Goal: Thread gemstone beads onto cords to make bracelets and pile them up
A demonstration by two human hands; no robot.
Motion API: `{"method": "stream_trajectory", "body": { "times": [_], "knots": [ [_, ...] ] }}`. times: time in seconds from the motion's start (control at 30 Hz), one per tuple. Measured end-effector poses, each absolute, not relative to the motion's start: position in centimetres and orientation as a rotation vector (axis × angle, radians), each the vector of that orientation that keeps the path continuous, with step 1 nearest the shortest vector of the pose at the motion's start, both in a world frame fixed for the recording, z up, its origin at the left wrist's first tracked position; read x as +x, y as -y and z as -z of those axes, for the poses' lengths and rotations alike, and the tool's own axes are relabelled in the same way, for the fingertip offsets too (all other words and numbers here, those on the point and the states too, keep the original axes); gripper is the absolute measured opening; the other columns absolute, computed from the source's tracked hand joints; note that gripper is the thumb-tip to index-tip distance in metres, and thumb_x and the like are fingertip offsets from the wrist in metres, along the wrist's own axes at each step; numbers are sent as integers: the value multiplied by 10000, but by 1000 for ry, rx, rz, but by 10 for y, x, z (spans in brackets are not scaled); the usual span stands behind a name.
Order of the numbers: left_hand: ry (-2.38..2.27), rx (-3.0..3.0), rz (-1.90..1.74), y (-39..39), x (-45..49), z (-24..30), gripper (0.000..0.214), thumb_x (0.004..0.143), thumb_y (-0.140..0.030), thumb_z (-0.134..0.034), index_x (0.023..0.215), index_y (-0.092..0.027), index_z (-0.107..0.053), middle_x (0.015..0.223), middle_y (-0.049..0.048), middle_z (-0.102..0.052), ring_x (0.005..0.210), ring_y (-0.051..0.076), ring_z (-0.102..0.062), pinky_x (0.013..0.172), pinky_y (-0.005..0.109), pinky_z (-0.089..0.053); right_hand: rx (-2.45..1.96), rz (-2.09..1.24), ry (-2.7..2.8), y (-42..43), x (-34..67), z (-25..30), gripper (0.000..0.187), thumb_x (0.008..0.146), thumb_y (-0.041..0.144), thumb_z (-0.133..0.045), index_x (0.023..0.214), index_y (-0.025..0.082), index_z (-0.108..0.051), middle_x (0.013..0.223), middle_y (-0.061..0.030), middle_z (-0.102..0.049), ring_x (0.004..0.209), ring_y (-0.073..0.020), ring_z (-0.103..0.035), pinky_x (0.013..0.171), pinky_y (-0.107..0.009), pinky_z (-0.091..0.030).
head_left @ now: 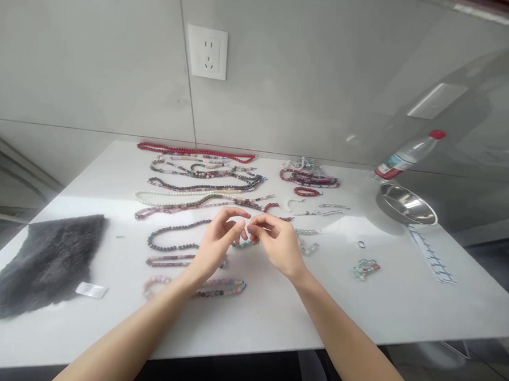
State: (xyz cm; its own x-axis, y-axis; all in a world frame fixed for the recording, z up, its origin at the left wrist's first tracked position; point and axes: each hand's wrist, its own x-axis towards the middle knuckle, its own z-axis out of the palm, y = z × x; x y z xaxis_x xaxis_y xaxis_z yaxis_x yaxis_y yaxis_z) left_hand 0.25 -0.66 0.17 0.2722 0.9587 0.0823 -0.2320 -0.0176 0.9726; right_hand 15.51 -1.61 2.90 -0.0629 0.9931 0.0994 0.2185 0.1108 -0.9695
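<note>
My left hand [218, 237] and my right hand [276, 241] meet above the middle of the white table [402, 300]. Both pinch a short strand of greenish beads [246, 243] that hangs between their fingertips. Several long bead strands lie in rows behind and under the hands: a red strand [197, 151] at the back, a white pearl strand [169, 195], a dark strand [173, 237] and a pale pink strand [215, 288] nearest me.
A dark grey fuzzy cloth [41, 264] with a white tag lies at the left. At the right stand a steel bowl [405, 204] and a tipped plastic bottle [405, 156]. Small bracelets [310, 179] and a bead cluster [365, 268] lie right of centre.
</note>
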Motion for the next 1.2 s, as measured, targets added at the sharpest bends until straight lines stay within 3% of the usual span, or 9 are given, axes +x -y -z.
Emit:
{"method": "stream_trajectory", "body": {
  "times": [0.07,0.2,0.27,0.4,0.5,0.73,0.9,1.07,1.2],
  "knots": [
    [-742,1221,-1086,9,2,-2,280,947,-397,-518,1148,-210,-576,881,34,-656,821,155,-598,801,309,-455,-1285,-969,1512,21,158,-41,160,881,279,-592,747,195,-617,677,8,-582,607,-125,-540,636,-280,-493],
    [-650,1323,-1013,12,6,-8,355,929,-399,-548,1252,-251,-564,1293,72,-593,1205,236,-527,1019,372,-396,-1301,-888,1528,36,164,-69,153,907,256,-557,771,200,-597,692,16,-565,592,-113,-552,640,-271,-499],
    [-610,1388,-878,12,12,-13,386,901,-403,-594,1262,-267,-575,1349,59,-565,1278,254,-474,1061,379,-364,-1315,-875,1480,44,168,-81,148,906,262,-571,777,195,-597,665,19,-559,586,-116,-566,618,-263,-504],
    [-462,1370,-568,18,34,-21,323,875,-407,-631,1127,-205,-648,1165,95,-679,1137,258,-584,1006,401,-412,-1364,-844,1310,58,188,-96,160,889,324,-623,809,187,-602,670,5,-586,608,-144,-623,546,-258,-521],
    [-410,1194,-541,27,57,-21,315,860,-408,-654,1065,-168,-644,1018,107,-719,978,229,-656,966,409,-451,-1350,-734,1163,67,214,-94,179,863,341,-667,808,177,-621,683,6,-590,619,-139,-626,623,-289,-576],
    [-585,969,-506,46,118,-11,300,811,-344,-709,985,-105,-664,1040,144,-706,877,183,-688,930,368,-526,-1373,-603,694,104,278,-48,262,762,407,-766,807,170,-663,780,-14,-621,800,-154,-622,770,-329,-606],
    [-650,1350,-439,43,159,-19,198,816,-269,-641,960,-143,-689,810,69,-711,668,146,-656,720,313,-556,-1294,-695,380,130,293,-16,360,689,457,-812,836,187,-625,923,-57,-694,955,-229,-670,799,-376,-595],
    [-612,1720,-357,32,185,-34,193,754,-286,-675,921,-191,-701,849,43,-707,735,176,-676,628,267,-520,-1227,-870,241,136,295,2,338,668,425,-825,827,189,-641,870,-48,-700,873,-216,-680,745,-367,-592],
    [-569,1661,-195,26,196,-31,266,720,-233,-707,971,-160,-662,773,45,-708,644,167,-686,593,268,-541,-1328,-751,351,134,305,12,386,650,509,-793,778,184,-628,761,-60,-681,697,-215,-657,626,-377,-562]
  ]
}}
